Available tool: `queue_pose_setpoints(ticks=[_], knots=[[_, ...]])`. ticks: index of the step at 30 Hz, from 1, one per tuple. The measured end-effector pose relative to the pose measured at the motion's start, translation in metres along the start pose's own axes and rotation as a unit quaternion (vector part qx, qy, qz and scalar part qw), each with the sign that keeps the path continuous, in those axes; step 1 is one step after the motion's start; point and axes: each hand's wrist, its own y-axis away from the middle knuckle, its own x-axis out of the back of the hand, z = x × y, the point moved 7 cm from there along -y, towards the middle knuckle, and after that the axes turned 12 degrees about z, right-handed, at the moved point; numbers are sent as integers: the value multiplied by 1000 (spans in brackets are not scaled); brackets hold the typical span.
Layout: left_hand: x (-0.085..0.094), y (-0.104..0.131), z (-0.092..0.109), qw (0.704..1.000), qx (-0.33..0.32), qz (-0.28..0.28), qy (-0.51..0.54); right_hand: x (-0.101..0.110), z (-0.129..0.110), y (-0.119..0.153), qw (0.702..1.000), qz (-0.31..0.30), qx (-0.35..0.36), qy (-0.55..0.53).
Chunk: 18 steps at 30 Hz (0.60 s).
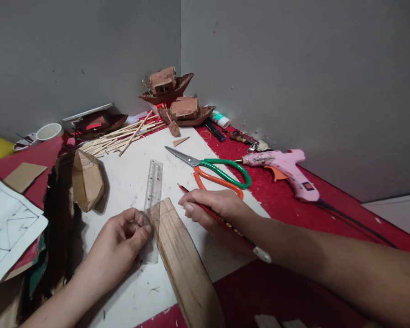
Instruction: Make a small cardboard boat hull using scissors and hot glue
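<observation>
- Left hand [126, 237]: fingers curled in, thumb against them, closed at the edge of a clear ruler [153, 184]; can't tell if it pinches the strip too.
- Right hand [218, 212]: closed writing grip on a red-and-black pencil [225, 222], tip pointing away and leftward; can't tell if the tip touches the sheet.
- Brown strip [187, 264], looks like wood or card: between the hands, far end by the left fingertips, near end running out toward the person.
- Key relation: strip's long axis goes away from the person, leaning a bit left; ruler overlaps its far left corner at a slant, not square across. Left hand is nearer, right at the strip's edge; right hand is just beside the other edge, pencil tip a little beyond the far end.
- Under all that: white sheet [123, 182] on a red tabletop [253, 291].
- Right of sheet's middle: scissors [205, 162], handles toward right hand; pink glue gun [295, 171] beyond them.
- Left: open cardboard hull [87, 180], paper with drawn lines [10, 232].
- Back: loose thin sticks [119, 136], model boat [186, 110] with brown cabin.
</observation>
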Motion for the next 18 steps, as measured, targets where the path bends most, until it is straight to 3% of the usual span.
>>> queue_pose_setpoints(ticks=[3,6,9,12,15,18], knots=[[1,0,-3,999,-4,-2,-53,-5,-3,1,999,-17,28,29],[8,3,2,977,-71,39,-197,-5,-9,0,998,-38,52,11],[16,10,16,911,-173,122,-355,-4,-14,0,996,-45,75,-5],[12,17,35,851,-318,175,-378,-6,-14,3,995,-66,78,1],[-2,19,41,806,-431,141,-381,-8,-16,5,993,-88,80,3],[-7,10,32,803,-411,98,-420,-7,-19,6,992,-96,83,-9]])
